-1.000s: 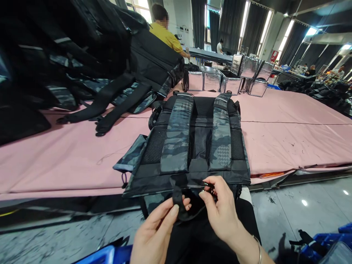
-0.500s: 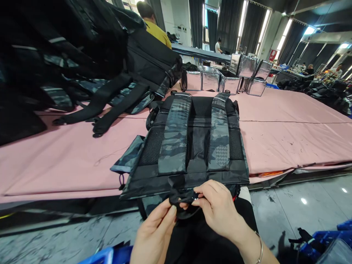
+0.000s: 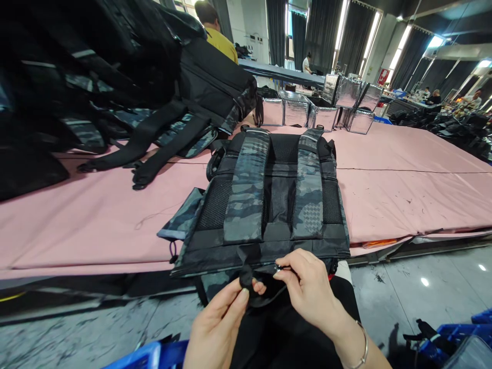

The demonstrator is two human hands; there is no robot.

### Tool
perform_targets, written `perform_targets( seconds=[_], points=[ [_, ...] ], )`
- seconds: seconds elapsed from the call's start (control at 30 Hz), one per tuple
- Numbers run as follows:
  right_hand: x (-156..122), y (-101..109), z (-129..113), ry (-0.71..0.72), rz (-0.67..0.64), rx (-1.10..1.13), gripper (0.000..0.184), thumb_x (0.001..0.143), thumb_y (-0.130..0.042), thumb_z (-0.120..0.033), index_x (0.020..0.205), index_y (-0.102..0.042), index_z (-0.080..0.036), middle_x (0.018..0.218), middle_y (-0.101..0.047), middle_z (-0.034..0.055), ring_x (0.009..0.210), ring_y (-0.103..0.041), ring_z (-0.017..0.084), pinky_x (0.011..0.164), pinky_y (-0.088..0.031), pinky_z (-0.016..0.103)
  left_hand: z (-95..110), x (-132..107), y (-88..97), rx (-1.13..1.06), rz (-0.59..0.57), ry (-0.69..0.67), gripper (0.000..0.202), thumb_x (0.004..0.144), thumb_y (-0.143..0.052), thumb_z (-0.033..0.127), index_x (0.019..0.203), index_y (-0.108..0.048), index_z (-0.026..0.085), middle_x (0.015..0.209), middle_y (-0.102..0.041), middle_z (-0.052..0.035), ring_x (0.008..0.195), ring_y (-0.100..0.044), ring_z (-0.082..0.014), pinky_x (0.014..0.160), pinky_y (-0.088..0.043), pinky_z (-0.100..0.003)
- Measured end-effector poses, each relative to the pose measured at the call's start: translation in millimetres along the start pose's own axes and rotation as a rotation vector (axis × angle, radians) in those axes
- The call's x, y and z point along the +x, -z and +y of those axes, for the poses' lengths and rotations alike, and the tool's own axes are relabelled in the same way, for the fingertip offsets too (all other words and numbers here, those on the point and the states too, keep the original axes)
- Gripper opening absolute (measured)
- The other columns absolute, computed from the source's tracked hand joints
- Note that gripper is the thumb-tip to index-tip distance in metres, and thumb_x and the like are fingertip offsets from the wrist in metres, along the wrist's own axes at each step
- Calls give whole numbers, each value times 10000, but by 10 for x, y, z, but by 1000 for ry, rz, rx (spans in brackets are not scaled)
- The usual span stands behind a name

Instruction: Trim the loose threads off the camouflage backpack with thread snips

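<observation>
A dark camouflage backpack [image 3: 269,200] lies back-side up on the pink table [image 3: 96,220], its two padded shoulder straps toward me and its lower edge hanging over the table's near edge. My left hand [image 3: 219,325] pinches a black webbing strap [image 3: 246,274] that comes from the bag's bottom edge, thumb and forefinger closed on it. My right hand [image 3: 307,292] is closed on a small black buckle [image 3: 277,267] at the strap, just right of the left fingers. A thin bracelet sits on my right wrist.
A pile of black and camouflage backpacks [image 3: 115,87] fills the table's left. Silver insulated boxes [image 3: 326,110] stand at the back. A person in a yellow shirt [image 3: 217,33] is behind the pile; others work far right. Blue crates [image 3: 457,341] sit on the floor.
My right hand moved left to the strap with the small buckle and stays pinched there. My left hand kept its pinch on the strap. The view shifted slightly.
</observation>
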State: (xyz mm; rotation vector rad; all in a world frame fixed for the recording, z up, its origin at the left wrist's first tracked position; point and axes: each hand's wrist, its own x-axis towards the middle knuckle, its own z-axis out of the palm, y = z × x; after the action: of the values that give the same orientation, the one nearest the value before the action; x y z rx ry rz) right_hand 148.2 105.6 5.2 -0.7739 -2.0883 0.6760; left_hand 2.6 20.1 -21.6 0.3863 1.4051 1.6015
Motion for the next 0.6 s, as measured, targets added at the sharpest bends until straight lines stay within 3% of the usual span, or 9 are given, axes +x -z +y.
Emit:
perform_targets(
  seconds=[0.07, 0.13, 0.37, 0.6],
  points=[
    [-9, 22, -5, -12, -10, -7, 98, 942, -510, -191, 921, -606, -181, 850, -654, 47, 776, -611, 176, 713, -469, 291, 32, 1, -21, -63, -28, 46, 435, 458, -917, 467, 765, -746, 210, 763, -695, -26, 780, -625, -182, 719, -543, -242],
    [-17, 45, -7, -11, -55, -28, 76, 934, -531, -193, 935, -606, -183, 854, -648, 43, 772, -609, 177, 720, -470, 299, 50, 10, -41, -122, -47, 90, 424, 440, -930, 441, 736, -736, 206, 711, -672, -21, 720, -603, -158, 647, -523, -214],
    [-32, 84, -1, 2, -119, -24, 61, 935, -564, -193, 974, -607, -178, 882, -640, 40, 793, -615, 172, 728, -468, 295, 35, 17, -56, -183, -38, 152, 443, 391, -951, 407, 724, -736, 207, 697, -667, -24, 709, -583, -137, 676, -528, -201],
    [-9, 41, -13, 18, -148, -59, 82, 951, -538, -213, 979, -609, -183, 874, -644, 36, 785, -615, 168, 722, -471, 289, 8, 22, -41, -101, -37, 81, 452, 452, -925, 451, 803, -754, 225, 780, -694, -19, 759, -600, -163, 691, -525, -228]
  ],
)
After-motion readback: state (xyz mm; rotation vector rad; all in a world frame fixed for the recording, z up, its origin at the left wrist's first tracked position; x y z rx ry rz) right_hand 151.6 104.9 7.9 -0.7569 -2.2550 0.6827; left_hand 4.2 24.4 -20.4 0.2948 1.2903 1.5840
